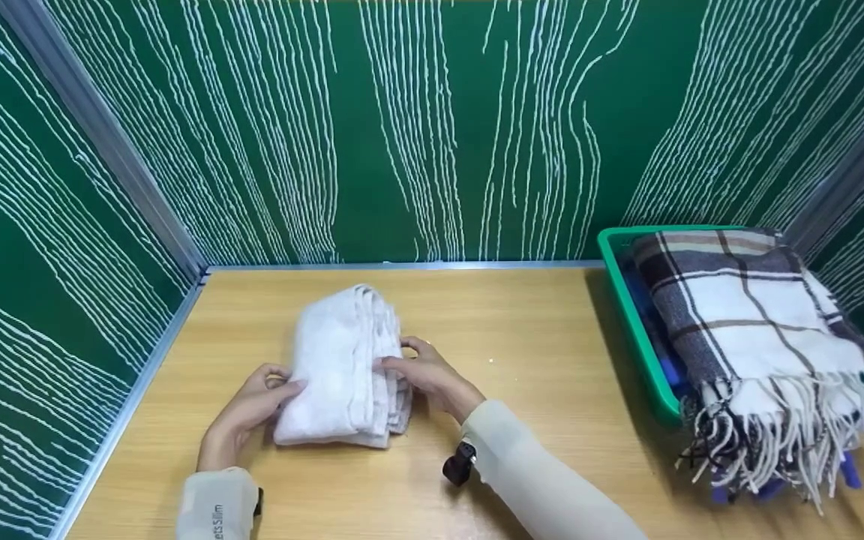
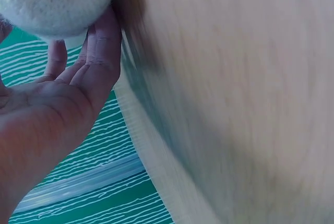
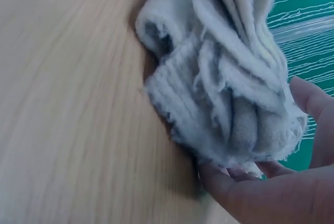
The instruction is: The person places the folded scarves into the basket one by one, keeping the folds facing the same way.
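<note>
A white, fuzzy cloth [image 1: 329,367], folded into a thick bundle of several layers, lies between the two hands on the wooden table. At its lower left edge the left hand [image 1: 253,401] holds it, thumb on top; in the left wrist view, the fingers [image 2: 104,49] lie along the rounded fold. The right hand [image 1: 436,379] grips the opposite side, where loose layer edges show. Seen from the right wrist, those edges look frayed, with the thumb [image 3: 308,96] on one side of the cloth [image 3: 235,78] and the other fingers under it, partly hidden.
To the right stands a green basket [image 1: 631,330] holding a folded plaid blanket [image 1: 777,345] with fringe hanging over the front rim. Dark blue fabric [image 1: 672,375] shows beneath it. Green walls [image 1: 469,135] with wavy white lines border the wooden table [image 1: 522,420].
</note>
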{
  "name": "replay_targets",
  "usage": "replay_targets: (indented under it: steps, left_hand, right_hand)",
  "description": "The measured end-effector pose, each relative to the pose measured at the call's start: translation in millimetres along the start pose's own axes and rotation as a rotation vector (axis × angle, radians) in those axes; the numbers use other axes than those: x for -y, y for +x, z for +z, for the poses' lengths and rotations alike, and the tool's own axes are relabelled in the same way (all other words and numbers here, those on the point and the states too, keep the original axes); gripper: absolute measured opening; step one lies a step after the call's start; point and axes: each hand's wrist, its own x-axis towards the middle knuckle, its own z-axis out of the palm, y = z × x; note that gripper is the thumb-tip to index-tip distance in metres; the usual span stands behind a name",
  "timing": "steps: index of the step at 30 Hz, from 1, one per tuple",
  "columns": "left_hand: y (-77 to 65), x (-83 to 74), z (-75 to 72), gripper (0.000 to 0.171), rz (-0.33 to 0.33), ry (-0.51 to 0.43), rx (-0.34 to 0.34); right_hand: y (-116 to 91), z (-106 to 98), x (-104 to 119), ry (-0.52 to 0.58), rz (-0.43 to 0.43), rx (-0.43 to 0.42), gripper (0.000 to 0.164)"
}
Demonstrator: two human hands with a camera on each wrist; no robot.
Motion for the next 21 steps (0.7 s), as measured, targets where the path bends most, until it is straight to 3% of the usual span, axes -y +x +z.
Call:
replay_targets:
  steps: [11, 21]
  left_hand:
    - [-1.5, 0.9, 5.6, 0.049, 0.006, -0.003, 0.022]
    - [-3.2, 3.6, 13.6, 0.048, 0.008, -0.086, 0.041]
  right_hand:
    - [-0.9, -2.4, -6.2, -0.031, -0.039, -0.005, 0.073]
    - [-8.6, -10.2, -9.8, 0.004, -0.091, 0.003, 0.060]
